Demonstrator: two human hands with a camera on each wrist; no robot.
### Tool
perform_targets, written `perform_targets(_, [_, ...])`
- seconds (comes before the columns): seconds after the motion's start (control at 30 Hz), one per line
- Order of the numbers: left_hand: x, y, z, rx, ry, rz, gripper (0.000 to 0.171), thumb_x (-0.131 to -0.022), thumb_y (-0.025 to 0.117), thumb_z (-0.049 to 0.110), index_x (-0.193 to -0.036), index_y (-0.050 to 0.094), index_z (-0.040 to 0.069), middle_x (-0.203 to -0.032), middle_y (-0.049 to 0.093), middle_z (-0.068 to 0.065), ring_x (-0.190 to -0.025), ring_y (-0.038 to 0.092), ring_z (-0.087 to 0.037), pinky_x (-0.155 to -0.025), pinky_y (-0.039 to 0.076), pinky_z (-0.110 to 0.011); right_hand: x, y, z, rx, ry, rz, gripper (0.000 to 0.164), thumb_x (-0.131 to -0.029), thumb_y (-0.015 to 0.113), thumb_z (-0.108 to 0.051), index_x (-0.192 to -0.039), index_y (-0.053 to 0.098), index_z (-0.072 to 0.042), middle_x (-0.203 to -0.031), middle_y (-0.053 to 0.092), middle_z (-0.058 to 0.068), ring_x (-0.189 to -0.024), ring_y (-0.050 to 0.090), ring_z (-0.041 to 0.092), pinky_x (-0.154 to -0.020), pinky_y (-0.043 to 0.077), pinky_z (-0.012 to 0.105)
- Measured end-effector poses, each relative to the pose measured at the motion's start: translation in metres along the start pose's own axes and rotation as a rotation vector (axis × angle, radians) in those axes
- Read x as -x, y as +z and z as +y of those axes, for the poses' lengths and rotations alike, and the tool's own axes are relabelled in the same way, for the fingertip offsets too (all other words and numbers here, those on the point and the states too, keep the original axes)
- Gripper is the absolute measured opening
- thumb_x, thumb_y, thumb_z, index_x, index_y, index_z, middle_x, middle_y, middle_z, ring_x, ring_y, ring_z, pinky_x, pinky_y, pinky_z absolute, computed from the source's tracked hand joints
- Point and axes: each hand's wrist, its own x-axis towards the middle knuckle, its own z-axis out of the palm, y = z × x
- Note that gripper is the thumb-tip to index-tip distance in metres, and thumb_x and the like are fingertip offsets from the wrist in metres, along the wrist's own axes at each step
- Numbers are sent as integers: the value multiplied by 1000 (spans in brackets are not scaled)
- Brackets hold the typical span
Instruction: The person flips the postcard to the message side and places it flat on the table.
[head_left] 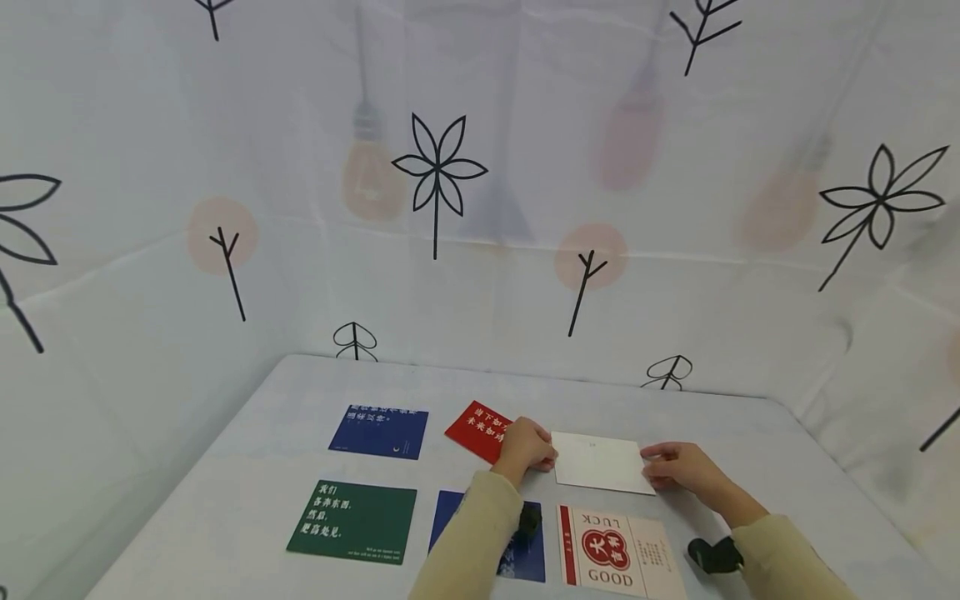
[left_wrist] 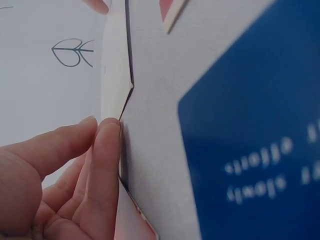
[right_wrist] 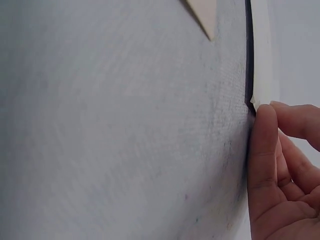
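A white postcard (head_left: 603, 461), its plain side up with a tiny mark near the top, lies at the right of the back row. My left hand (head_left: 527, 446) pinches its left edge between thumb and fingers, and covers part of a tilted red postcard (head_left: 480, 427). At the opposite edge my right hand (head_left: 686, 473) pinches the white postcard's corner. Both wrist views show fingertips at the edge of the card, seen nearly side-on. In front of it sits a cream postcard (head_left: 617, 550) with red "GOOD LUCK" print.
To the left lie a blue postcard (head_left: 381, 433) and, nearer, a green postcard (head_left: 354, 522) with white writing. Another blue postcard (head_left: 530, 550) is partly hidden under my left forearm. Patterned white cloth (head_left: 487, 292) hangs behind the white table (head_left: 225, 508).
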Motion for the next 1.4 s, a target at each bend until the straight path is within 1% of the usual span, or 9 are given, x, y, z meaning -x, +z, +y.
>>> perform_targets(0.13, [-3,0,-3,36,-2,-21,13,-75,75,3,-83,65,4,-63,57,-6,-48,59,-12,-46,51,-22,1,0,-1,-8,11,12,39,-82,67,-8,-114,56,12,-84,62,6,-69,60,17,-64,51,28])
perform_targets(0.33, [-3,0,-5,56,-5,-41,13,-76,75,4,-82,64,5,-64,58,-6,-49,59,-13,-47,51,-22,2,-4,-1,10,14,11,41,-83,67,-13,-114,55,12,-85,63,6,-70,59,17,-65,50,28])
perform_targets(0.57, [6,-2,-3,73,-14,-50,12,-77,74,5,-84,65,6,-64,58,-6,-50,58,-13,-49,51,-22,4,-7,3,12,17,21,41,-83,68,-16,-113,56,9,-85,61,5,-72,57,17,-65,49,29])
perform_targets(0.73, [12,-3,-4,88,-2,-64,11,-78,74,6,-85,65,5,-62,59,-5,-50,58,-14,-50,51,-22,8,-10,7,26,21,33,41,-84,67,-18,-114,56,9,-83,61,4,-72,57,17,-65,48,28])
perform_targets(0.87, [15,-4,-4,87,6,-59,11,-78,74,6,-85,66,6,-63,59,-4,-51,59,-13,-50,51,-22,12,-11,6,16,20,30,43,-85,67,-20,-113,56,10,-81,60,4,-71,57,17,-64,48,29])
perform_targets(1.0, [16,-4,-6,85,0,-63,11,-77,75,7,-85,66,7,-63,59,-4,-51,59,-13,-50,51,-22,16,-10,4,14,15,32,43,-84,68,-20,-113,56,10,-79,59,5,-70,56,17,-63,47,30])
perform_targets(1.2, [17,-2,-10,51,20,-70,11,-77,75,8,-85,68,8,-59,60,-4,-49,59,-11,-50,51,-21,22,-8,2,-8,26,39,41,-84,69,-19,-111,57,10,-83,59,5,-72,56,17,-64,49,29])
perform_targets(1.3, [19,-3,-10,48,23,-75,11,-77,75,10,-86,68,8,-59,60,-3,-49,59,-11,-51,51,-21,26,-7,2,-13,37,43,40,-83,69,-20,-110,59,8,-83,58,5,-72,56,17,-64,49,29])
perform_targets(1.4, [23,-5,-11,43,34,-80,12,-78,75,12,-87,68,9,-60,60,-2,-50,59,-11,-53,51,-22,29,-7,2,-9,18,36,41,-83,70,-20,-110,58,8,-83,58,5,-74,57,17,-65,49,29])
